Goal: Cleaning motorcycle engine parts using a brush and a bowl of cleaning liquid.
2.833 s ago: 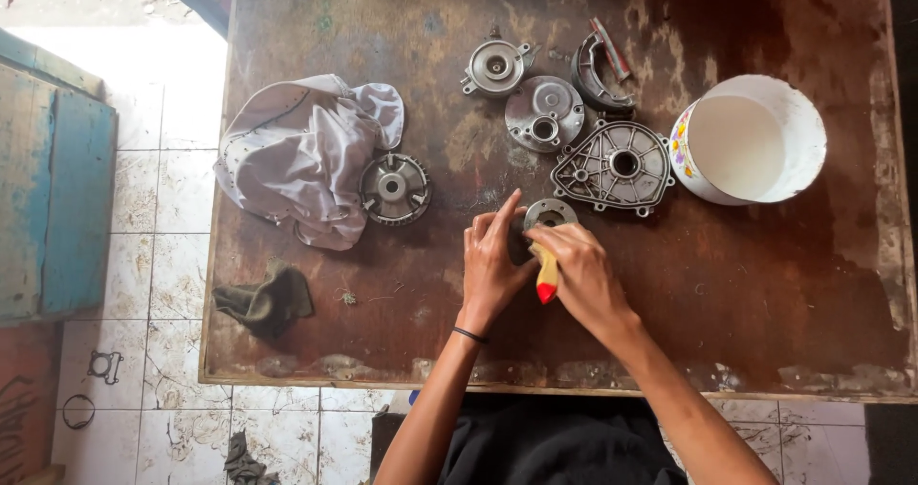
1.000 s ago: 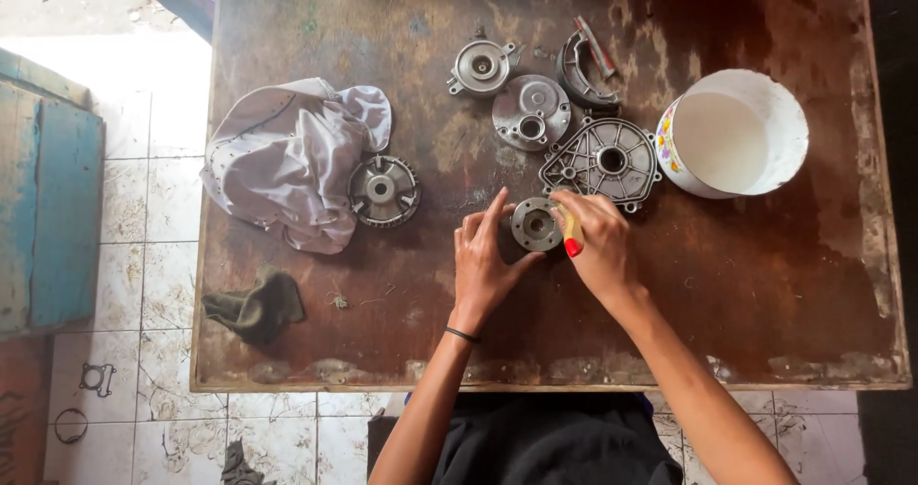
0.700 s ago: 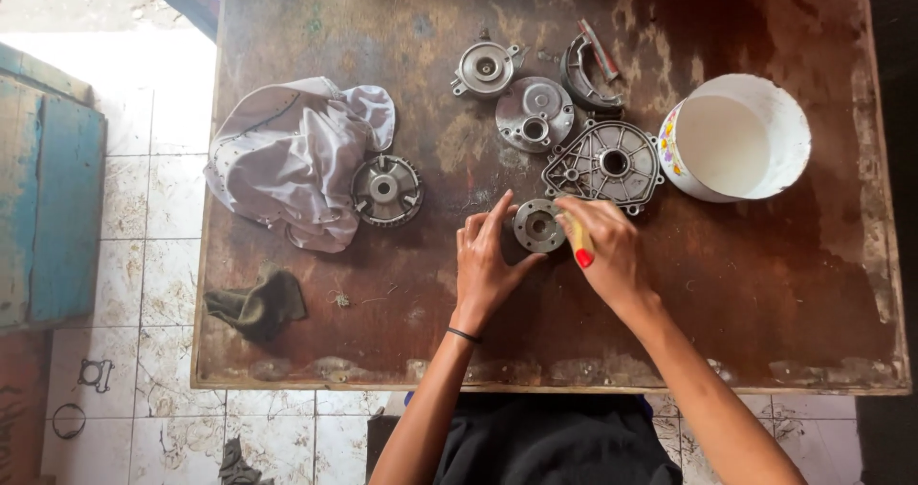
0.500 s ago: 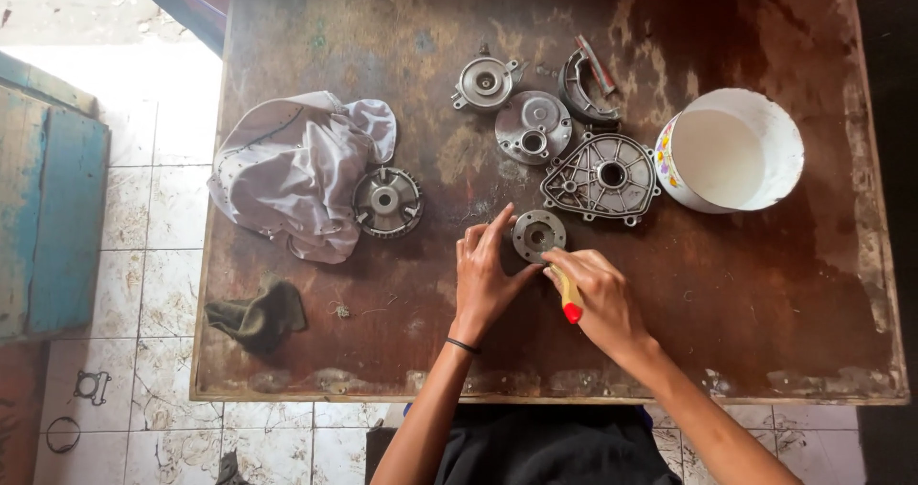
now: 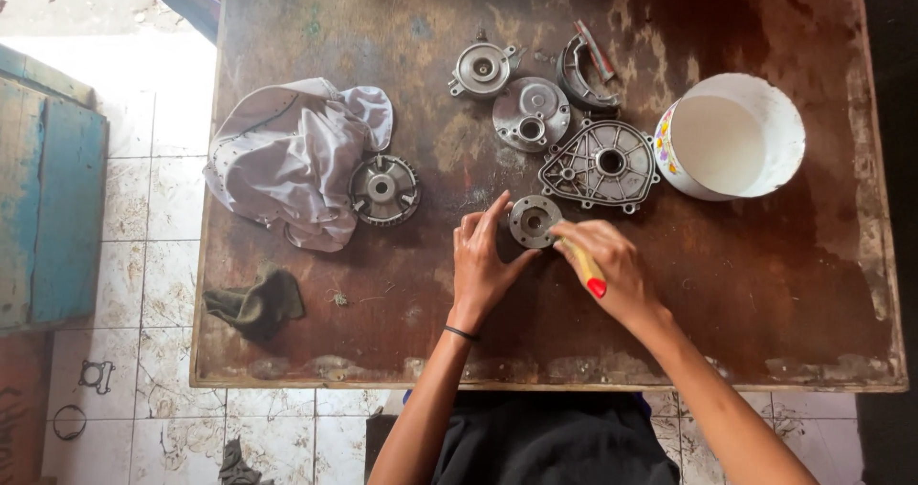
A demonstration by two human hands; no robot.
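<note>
A small round metal disc [image 5: 534, 220] with a centre hole lies on the brown table [image 5: 382, 332]. My left hand [image 5: 482, 260] rests flat beside it, fingers spread, with thumb and forefinger touching its left edge. My right hand [image 5: 612, 267] grips a brush with a yellow handle and red end [image 5: 586, 269], its front end against the disc's right side. The brush's bristles are hidden behind the fingers.
Behind the disc lie a triangular metal cover [image 5: 601, 165], two round metal covers [image 5: 531, 113] [image 5: 482, 68], a curved brake shoe [image 5: 583, 69] and a toothed round part [image 5: 383, 189]. A white bowl [image 5: 734, 134] stands right. A white cloth [image 5: 292, 160] and a dark rag [image 5: 256, 303] lie left.
My right hand has shifted the brush back and forth at the disc. The left hand stays at the disc. The camera view has drifted slightly.
</note>
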